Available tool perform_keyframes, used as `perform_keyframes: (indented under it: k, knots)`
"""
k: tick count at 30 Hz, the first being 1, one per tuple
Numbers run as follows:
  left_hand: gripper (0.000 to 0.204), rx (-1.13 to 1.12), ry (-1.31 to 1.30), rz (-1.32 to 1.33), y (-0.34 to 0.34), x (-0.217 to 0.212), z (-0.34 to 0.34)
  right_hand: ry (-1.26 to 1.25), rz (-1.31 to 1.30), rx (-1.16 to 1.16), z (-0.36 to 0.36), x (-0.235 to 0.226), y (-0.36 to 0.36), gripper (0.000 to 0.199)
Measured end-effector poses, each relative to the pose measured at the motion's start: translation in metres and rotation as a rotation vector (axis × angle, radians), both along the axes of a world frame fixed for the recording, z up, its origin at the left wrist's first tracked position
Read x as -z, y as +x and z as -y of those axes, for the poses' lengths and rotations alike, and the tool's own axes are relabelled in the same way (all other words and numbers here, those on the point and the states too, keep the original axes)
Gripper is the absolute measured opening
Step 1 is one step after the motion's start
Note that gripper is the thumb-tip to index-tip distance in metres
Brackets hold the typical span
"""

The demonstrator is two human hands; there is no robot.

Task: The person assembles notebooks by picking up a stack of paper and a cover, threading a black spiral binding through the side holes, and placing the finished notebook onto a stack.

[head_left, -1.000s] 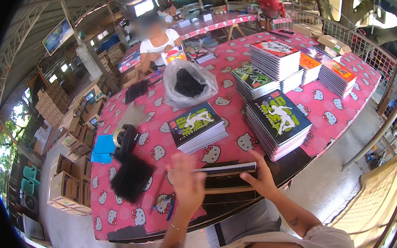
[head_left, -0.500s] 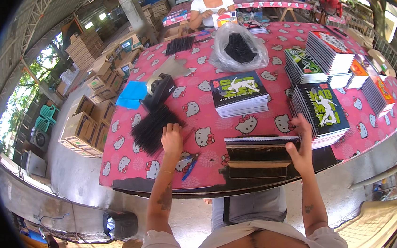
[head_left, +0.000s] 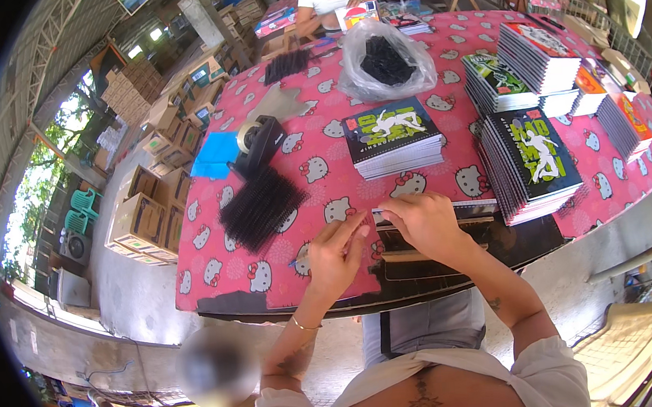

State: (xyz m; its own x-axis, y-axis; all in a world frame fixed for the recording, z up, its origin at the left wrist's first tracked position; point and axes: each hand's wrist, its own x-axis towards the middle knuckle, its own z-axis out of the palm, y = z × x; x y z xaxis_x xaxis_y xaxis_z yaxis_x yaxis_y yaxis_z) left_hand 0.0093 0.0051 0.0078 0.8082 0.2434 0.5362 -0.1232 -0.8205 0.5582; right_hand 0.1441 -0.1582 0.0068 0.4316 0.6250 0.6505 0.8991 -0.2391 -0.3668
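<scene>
A thin notebook [head_left: 435, 211] lies at the lower centre of the frame, on a dark binding machine [head_left: 453, 243] at the near table edge. The right hand [head_left: 421, 222] rests on its left end, fingers curled down onto it; whether they pinch it I cannot tell. The left hand [head_left: 334, 253] hovers just beside, fingers loosely spread, holding nothing. Left of the hands lies a bundle of black binding combs [head_left: 260, 208] on the pink patterned tablecloth [head_left: 323, 165]. Stacks of green-and-black notebooks [head_left: 394, 135] stand above and right, a clear bag of black pieces [head_left: 385, 63] beyond them.
</scene>
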Motion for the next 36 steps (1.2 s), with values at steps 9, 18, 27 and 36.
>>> perform_keyframes:
  k: [9, 18, 27, 36]
  knots:
    - [0.014, 0.021, -0.277, 0.074, 0.015, 0.01, 0.006, -0.011, -0.03, -0.015, 0.0, -0.004, -0.001, 0.011]
    - [0.014, 0.039, -0.091, 0.112, 0.026, 0.002, -0.005, -0.012, 0.015, 0.001, 0.001, -0.005, -0.004, 0.009]
    - [0.022, 0.214, 0.038, -0.118, 0.033, -0.018, -0.016, -0.033, -0.085, -0.046, 0.004, -0.01, 0.005, 0.012]
    - [0.023, 0.264, -0.096, -0.342, 0.034, -0.014, -0.038, -0.058, -0.191, -0.032, 0.003, -0.013, 0.006, 0.019]
